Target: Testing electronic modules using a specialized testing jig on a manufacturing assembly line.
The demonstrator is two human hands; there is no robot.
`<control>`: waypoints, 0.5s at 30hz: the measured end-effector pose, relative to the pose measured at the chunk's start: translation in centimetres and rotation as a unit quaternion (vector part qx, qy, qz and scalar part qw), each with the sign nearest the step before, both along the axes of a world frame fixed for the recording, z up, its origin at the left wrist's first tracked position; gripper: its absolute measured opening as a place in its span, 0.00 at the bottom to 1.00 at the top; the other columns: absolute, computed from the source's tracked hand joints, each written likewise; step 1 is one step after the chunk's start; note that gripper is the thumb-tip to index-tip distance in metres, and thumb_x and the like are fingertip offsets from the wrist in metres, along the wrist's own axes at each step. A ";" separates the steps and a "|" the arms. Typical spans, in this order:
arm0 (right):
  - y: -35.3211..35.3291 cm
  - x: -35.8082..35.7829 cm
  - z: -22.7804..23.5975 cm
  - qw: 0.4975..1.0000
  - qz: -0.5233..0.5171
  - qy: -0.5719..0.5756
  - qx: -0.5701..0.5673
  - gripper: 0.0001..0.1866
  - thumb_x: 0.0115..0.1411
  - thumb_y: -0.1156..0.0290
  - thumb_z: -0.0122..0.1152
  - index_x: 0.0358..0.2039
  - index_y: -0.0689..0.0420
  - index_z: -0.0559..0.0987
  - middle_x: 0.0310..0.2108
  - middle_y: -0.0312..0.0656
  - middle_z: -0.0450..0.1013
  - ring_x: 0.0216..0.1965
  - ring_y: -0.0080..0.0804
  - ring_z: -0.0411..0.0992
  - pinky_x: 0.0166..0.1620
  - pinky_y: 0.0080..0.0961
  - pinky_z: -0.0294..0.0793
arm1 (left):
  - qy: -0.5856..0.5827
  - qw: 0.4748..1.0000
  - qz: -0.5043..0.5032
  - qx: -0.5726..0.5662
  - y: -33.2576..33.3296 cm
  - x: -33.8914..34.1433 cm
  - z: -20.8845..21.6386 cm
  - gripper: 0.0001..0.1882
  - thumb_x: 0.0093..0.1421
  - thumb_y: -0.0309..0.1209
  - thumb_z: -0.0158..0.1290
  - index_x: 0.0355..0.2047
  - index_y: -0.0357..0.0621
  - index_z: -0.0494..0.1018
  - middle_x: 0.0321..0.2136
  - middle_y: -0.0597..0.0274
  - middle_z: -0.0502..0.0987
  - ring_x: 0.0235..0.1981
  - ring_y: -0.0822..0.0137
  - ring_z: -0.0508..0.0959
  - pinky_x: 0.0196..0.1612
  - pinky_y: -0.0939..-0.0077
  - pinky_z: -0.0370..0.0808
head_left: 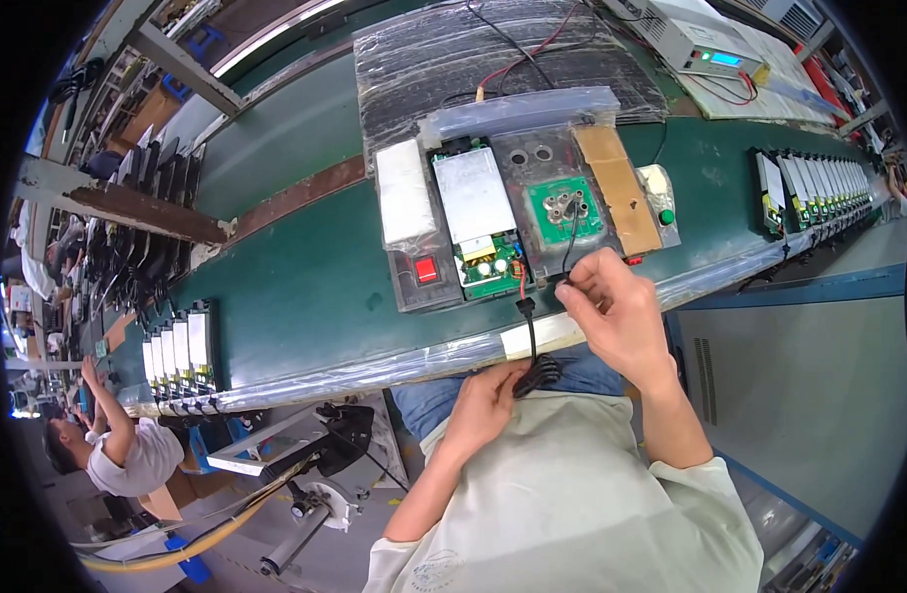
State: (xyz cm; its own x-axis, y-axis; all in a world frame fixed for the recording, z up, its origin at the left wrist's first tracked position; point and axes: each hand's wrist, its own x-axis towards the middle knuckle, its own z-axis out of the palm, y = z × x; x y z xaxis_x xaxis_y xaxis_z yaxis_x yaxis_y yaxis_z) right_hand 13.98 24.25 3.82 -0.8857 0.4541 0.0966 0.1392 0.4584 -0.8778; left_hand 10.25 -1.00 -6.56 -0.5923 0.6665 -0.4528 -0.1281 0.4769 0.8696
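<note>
My left hand (485, 403) is below the bench edge, its fingers closed on a bundled black cable (542, 374). That cable rises over the edge to a power supply unit (473, 198), which has a silver cover and bare circuitry at its near end. The unit lies in a dark test fixture (429, 294). My right hand (619, 308) is closed in a pinch on a thin black cord (573, 242) at the fixture's near side. Upward, the cord runs to a green board (547, 225) with round metal sockets. The fingertips partly hide the cord's lower end.
A red switch (427, 270) and a white block (404, 193) are on the fixture's left, a brown strip (619, 188) on its right. More power units stand in rows at left (199, 341) and right (770, 188). A meter (715, 57) sits behind. Another person (137, 455) works at far left.
</note>
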 end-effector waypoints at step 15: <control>1.2 0.7 0.7 0.993 0.037 0.001 -0.108 0.10 0.76 0.73 0.74 0.51 0.67 0.89 0.35 0.38 0.85 0.29 0.16 0.74 0.33 0.24 0.74 | 0.291 0.955 0.049 0.012 -7.8 -2.5 12.2 0.15 0.62 0.25 0.73 0.50 0.34 0.90 0.43 0.47 0.92 0.43 0.53 0.90 0.52 0.63 0.84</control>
State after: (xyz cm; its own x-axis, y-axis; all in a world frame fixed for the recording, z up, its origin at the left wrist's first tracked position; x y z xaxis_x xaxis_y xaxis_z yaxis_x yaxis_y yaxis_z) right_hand 14.71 25.46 4.52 -0.9175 0.3978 0.0064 0.1098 0.2687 -0.9570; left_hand 7.72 -8.78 5.65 -0.7990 0.6011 -0.0130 0.3382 0.4671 0.8170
